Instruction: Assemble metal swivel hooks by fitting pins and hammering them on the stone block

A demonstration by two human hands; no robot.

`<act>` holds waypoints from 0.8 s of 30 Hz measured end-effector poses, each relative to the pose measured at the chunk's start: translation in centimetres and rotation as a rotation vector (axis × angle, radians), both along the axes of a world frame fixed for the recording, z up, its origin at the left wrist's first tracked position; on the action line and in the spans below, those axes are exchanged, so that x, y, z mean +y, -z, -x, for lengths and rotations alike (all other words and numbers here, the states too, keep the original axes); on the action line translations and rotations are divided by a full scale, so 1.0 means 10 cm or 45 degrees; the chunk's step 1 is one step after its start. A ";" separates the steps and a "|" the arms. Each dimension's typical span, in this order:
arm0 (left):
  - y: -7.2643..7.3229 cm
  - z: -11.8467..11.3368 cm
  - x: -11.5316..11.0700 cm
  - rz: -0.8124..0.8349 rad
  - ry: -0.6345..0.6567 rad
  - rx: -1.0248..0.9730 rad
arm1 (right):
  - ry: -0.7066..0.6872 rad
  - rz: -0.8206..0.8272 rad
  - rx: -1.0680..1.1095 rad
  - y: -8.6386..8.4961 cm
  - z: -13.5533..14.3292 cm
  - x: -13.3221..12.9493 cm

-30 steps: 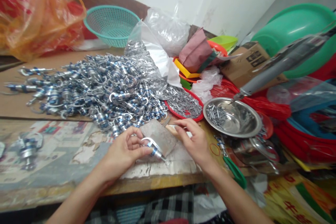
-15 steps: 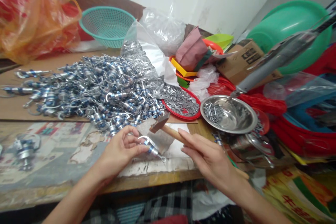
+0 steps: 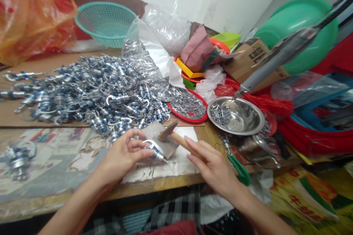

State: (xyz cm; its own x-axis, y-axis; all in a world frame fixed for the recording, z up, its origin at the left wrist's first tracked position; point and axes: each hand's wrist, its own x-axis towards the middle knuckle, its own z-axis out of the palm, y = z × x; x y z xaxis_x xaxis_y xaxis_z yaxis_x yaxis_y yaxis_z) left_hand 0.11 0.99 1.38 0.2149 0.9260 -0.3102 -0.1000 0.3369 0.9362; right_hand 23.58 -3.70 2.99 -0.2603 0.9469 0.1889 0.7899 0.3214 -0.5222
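Between the thumb and fingers of my left hand (image 3: 128, 148) is a silver-and-blue metal fitting (image 3: 157, 151) with a curved white-silver hook and a small ring at its end. It lies tilted at a grey metal block (image 3: 169, 148) on the table. My right hand (image 3: 211, 163) grips the wooden handle of a hammer (image 3: 182, 142), whose dark head hovers over the block, just above the fitting. A large pile of like fittings (image 3: 91, 88) lies behind my left hand. One more pair or cluster of fittings (image 3: 19, 161) sits at the left.
A red plate (image 3: 190, 120) of small silver pieces and a steel bowl (image 3: 248, 128) with metal pins stand behind my right hand. A green-handled tool (image 3: 239, 170) lies at the table edge. A grey lever arm (image 3: 278, 57) slants over the bowl. Further back is a turquoise basket (image 3: 107, 25).
The whole view has shifted slightly, so the things appear further left. Both hands keep their holds on the fitting and the hammer. The green-handled tool shows more beside my right arm.
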 end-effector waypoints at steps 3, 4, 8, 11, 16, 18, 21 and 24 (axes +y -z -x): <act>-0.01 0.02 -0.01 -0.119 0.060 0.200 | 0.170 0.119 0.084 0.15 -0.15 0.16; -0.01 0.02 -0.02 -0.170 0.072 0.275 | 0.176 0.166 0.058 0.19 -0.19 0.20; -0.01 0.04 -0.04 -0.399 0.025 0.484 | 0.071 0.152 -0.185 0.21 -0.25 0.47; -0.02 0.04 -0.03 -0.551 -0.001 0.525 | 0.228 -0.047 -0.419 0.14 -0.25 0.87; -0.01 0.01 -0.03 -0.720 0.007 0.648 | 0.311 0.034 -0.606 0.15 -0.24 1.59; 0.01 0.00 -0.04 -0.764 -0.002 0.662 | 0.299 0.079 -0.651 0.19 -0.23 1.74; 0.05 0.00 -0.05 -0.758 0.011 0.615 | 0.281 0.106 -0.652 0.20 -0.26 1.82; 0.06 0.01 -0.07 -0.711 0.021 0.545 | 0.298 0.078 -0.568 0.16 -0.33 1.76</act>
